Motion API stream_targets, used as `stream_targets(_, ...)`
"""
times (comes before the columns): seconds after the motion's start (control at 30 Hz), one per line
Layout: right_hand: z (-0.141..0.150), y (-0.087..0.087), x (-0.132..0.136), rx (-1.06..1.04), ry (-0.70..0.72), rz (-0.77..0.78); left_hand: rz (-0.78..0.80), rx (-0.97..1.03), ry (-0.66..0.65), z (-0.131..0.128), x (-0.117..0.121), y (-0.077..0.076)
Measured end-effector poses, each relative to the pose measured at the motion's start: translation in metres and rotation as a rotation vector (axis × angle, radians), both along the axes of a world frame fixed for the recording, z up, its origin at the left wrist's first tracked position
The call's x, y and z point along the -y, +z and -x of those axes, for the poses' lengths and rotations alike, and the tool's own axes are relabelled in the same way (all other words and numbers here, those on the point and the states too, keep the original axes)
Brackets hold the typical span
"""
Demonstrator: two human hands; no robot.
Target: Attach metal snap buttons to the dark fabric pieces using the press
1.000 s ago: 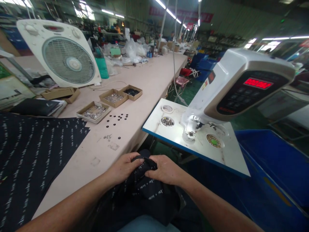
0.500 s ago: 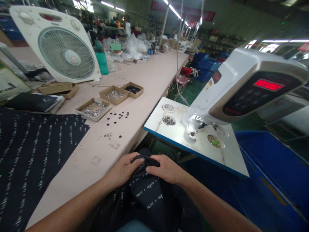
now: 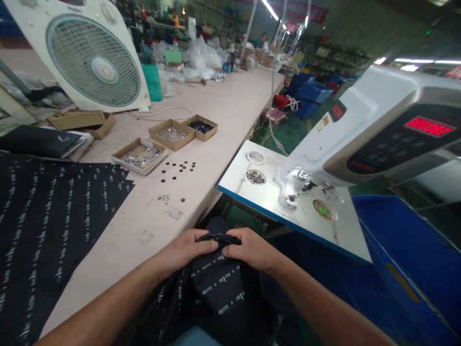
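Observation:
A dark fabric piece printed with small white lettering (image 3: 219, 288) lies in my lap, below the table's near edge. My left hand (image 3: 185, 252) and my right hand (image 3: 252, 250) both pinch its top edge, fingertips almost meeting. Just beyond them stands a white press machine (image 3: 363, 129) with a red number display, its head over a white work plate (image 3: 252, 192). A stack of the same printed dark fabric (image 3: 50, 216) covers the table at my left.
Three shallow cardboard trays of small metal parts (image 3: 140, 156) and loose black studs (image 3: 178, 168) lie on the long pink table (image 3: 230, 110). A white box fan (image 3: 93, 57) and a teal bottle (image 3: 153, 86) stand behind. A blue bin (image 3: 403, 250) sits at right.
My hands have stayed on the fabric's top edge and drawn closer together, pulling it flatter so more lettering shows. The camera has tipped down slightly.

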State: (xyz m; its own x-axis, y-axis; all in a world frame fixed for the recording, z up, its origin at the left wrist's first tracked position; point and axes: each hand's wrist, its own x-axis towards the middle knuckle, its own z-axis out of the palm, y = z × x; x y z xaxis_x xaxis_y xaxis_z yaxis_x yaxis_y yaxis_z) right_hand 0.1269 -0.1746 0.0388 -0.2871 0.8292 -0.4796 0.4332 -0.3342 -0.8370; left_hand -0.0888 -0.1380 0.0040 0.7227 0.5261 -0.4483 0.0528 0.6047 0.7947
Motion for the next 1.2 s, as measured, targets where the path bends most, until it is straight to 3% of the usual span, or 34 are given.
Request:
stream_targets(0.1,0.001,0.002,0.000,-0.018,-0.004,0.012,0.000,-0.003,-0.022,0.003,-0.003,-0.002)
stream_targets(0.27,0.003,0.002,0.000,-0.034,-0.002,0.003,0.112,0.049,0.069,0.003,0.000,-0.007)
stream_targets(0.5,0.002,0.006,-0.002,0.086,0.057,-0.088,0.204,0.146,0.112,0.000,0.005,-0.009)
stream_targets(0.97,-0.002,0.007,-0.001,-0.134,-0.027,0.091,0.288,0.184,0.126,-0.002,0.005,-0.003)
stream_targets(1.2,-0.001,-0.001,-0.001,-0.204,-0.077,0.115,0.285,0.191,0.124,0.000,0.004,-0.004)
